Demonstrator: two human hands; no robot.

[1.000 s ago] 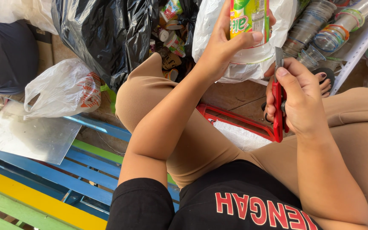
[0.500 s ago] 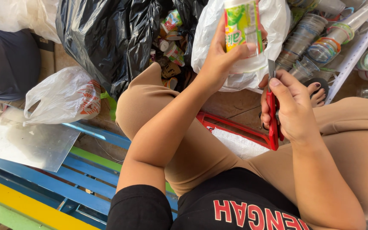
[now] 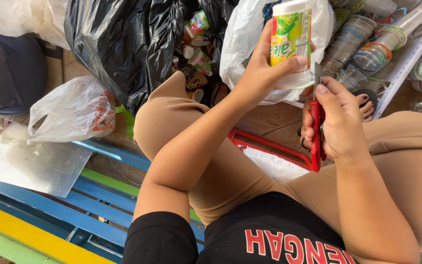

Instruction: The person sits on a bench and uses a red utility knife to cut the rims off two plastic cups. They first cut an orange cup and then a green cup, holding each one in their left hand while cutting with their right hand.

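Hands raised in front of a seated person's knees, that is the centre of it. The left hand (image 3: 262,73) holds a white plastic cup (image 3: 291,41) with a green and yellow printed label, fingers wrapped around its side and thumb across the front, the cup upright and lifted above the lap. The right hand (image 3: 335,122) is clenched around a red utility knife (image 3: 317,129), thumb pressed on its back; the short metal blade points up and stands just beside the lower edge of the cup, though I cannot tell whether it touches.

Behind the cup sits a white plastic bag (image 3: 242,44), bulging, and to its left a large black rubbish bag (image 3: 123,44) gaping open, with crumpled small packets and cups (image 3: 196,44) spilling between the two. To the right, stacks of clear plastic cups (image 3: 362,44) lie on their sides against a white metal shelf frame (image 3: 406,63). Under the knife hand, on the floor between the person's legs, lies a red tray (image 3: 269,144) with something white in it.

On the left, a smaller clear bag (image 3: 72,112) with red print rests near a sheet of dull metal (image 3: 30,164), which lies on a slatted bench (image 3: 50,215) painted blue, green and yellow.
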